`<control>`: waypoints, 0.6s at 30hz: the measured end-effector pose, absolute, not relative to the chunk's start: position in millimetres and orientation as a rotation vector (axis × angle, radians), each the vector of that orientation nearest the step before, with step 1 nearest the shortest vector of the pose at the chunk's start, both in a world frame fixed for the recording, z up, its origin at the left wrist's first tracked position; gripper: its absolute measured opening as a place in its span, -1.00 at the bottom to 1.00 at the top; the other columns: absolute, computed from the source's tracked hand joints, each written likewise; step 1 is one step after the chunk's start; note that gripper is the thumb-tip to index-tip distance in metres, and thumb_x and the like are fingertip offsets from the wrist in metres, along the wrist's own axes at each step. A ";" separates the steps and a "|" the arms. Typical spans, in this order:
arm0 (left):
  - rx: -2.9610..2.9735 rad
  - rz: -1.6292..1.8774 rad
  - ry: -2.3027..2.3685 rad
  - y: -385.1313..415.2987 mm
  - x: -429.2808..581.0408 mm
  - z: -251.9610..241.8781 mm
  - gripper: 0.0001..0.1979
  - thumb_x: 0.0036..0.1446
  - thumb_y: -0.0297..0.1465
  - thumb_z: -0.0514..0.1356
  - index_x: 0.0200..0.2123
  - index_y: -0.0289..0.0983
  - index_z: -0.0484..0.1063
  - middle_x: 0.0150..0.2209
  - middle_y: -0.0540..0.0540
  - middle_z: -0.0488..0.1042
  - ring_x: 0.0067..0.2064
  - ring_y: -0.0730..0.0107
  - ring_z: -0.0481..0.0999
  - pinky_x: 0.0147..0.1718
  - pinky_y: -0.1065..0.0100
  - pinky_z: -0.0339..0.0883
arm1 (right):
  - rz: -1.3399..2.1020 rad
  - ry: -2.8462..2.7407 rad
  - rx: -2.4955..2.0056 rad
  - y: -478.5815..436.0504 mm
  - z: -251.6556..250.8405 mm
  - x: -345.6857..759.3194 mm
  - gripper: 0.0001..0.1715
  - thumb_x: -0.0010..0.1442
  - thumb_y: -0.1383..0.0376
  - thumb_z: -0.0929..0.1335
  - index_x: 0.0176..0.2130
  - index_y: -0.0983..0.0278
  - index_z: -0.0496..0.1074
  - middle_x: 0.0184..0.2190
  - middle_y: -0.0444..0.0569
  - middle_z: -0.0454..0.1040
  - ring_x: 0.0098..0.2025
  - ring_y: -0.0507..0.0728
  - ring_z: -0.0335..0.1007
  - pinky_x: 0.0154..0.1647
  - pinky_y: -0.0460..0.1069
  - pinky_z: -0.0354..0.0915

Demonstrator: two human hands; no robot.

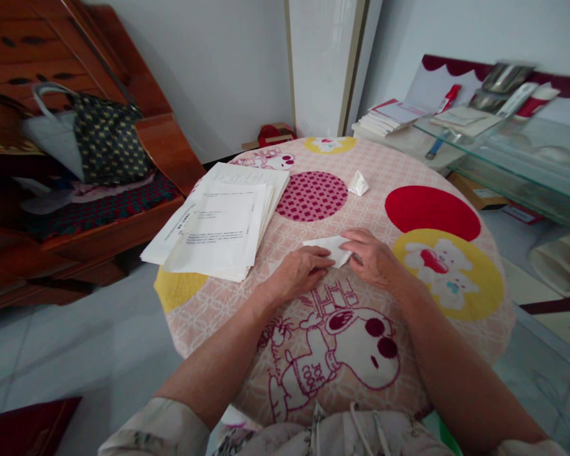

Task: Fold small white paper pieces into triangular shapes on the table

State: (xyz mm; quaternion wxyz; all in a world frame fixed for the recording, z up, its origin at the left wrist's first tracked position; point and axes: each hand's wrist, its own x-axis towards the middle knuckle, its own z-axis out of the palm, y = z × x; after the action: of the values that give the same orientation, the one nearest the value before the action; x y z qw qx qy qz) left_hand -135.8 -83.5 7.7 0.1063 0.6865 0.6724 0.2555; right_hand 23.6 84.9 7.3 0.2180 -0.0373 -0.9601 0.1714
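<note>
A small folded piece of white paper (331, 246) lies on the patterned tablecloth (361, 288) between my hands. My left hand (304, 269) holds its left and near edge, with the fingers curled together. From the right, my right hand (367, 256) grips the paper's other end between thumb and fingers. The paper's underside and the thumb tips are partly hidden. Farther back on the cloth stands a small folded paper shape (358, 183) with a pointed top, apart from both hands.
A stack of printed sheets (218, 221) covers the table's left side. To the right is a glass shelf (517, 145) with metal bowls (508, 79) near it, and a pile of booklets (389, 117). A wooden bench (109, 234) with a patterned bag (109, 136) stands at left.
</note>
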 end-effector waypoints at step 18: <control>2.114 0.712 1.843 -87.8 -138.1 10.2 -0.64 0.20 -0.54 0.23 0.04 -0.17 0.58 0.14 -0.22 0.50 0.15 0.15 0.50 0.15 0.05 0.41 | 0.810 -2.715 -0.056 103.4 10.4 32.0 -0.79 0.11 0.45 0.38 -0.41 0.20 0.60 -0.23 -0.01 0.63 -0.14 0.19 0.52 -0.06 0.12 0.40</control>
State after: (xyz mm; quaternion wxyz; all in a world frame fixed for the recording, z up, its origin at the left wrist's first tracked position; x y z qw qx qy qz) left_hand -138.1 -87.8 10.2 0.1236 0.7251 0.6319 0.2443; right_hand 32.0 103.4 10.4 0.1533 -0.0196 -0.9468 0.2823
